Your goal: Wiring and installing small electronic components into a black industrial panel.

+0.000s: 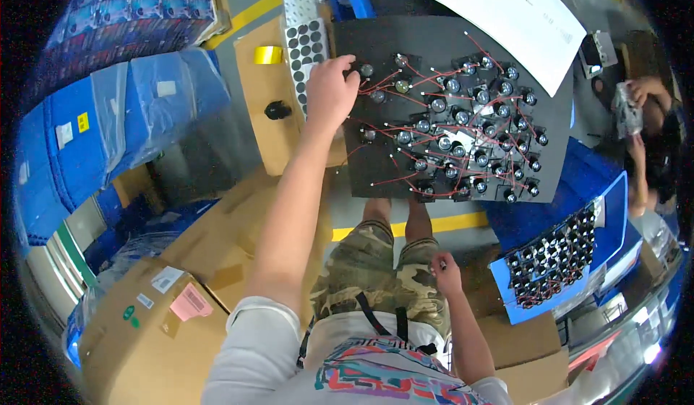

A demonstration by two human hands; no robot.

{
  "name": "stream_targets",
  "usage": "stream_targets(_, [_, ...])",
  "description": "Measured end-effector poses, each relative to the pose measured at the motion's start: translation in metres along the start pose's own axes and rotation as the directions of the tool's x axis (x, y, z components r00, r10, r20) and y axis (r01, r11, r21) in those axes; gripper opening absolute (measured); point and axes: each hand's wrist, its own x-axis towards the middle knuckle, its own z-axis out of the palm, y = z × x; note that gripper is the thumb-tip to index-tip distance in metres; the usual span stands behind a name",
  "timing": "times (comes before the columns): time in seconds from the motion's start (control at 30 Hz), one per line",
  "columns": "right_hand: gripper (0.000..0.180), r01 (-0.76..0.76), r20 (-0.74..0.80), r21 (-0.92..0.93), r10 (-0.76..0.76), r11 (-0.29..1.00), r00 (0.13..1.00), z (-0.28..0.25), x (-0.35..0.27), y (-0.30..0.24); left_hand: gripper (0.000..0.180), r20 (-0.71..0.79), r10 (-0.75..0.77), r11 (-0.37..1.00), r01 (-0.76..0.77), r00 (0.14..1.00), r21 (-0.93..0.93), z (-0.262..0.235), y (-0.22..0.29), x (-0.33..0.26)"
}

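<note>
Cardboard boxes [144, 362] and blue wrapped goods [137, 116] surround the black tabletop [405, 36]. Small lamps [460, 118] with red wires are spread across its middle and right. Left hand [332, 91]: over the far left edge, fingers bent, thumb slightly apart; whether it grips anything cannot be told. Nearest lamp [366, 70]: just right of these fingertips; no clear long axis visible. Right hand [447, 272]: well apart, beyond the near edge, fingers curled, apparently around a small object [442, 265], unidentifiable. Black surface shows along the far edge, left of the white sheet [517, 26].
</note>
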Motion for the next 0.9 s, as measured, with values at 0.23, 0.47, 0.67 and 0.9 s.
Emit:
stream_targets(0.23, [0.013,0.133,-0.104,-0.037,-0.136,0.990,0.985,0.025,0.004,0.005,0.016,-0.088,0.091,0.993,-0.097,0.992,-0.068,-0.022,0.018,-0.063])
stream_targets(0.47, [0.023,-0.011,-0.013,0.015,0.011,1.000,1.000,0.023,0.003,-0.032,0.024,-0.040,0.069,0.997,-0.071,0.997,-0.043,-0.014,0.014,-0.076])
stream_targets(0.67, [0.024,-0.103,0.053,0.071,0.099,0.992,0.994,0.013,0.002,-0.051,0.021,-0.144,0.215,0.959,-0.181,0.966,0.220,-0.006,0.013,-0.031])
stream_targets(0.9, [0.013,0.065,-0.060,0.100,-0.060,0.993,0.996,0.024,0.004,-0.018,0.022,-0.062,0.201,0.962,-0.185,0.978,0.202,-0.009,0.005,-0.026])
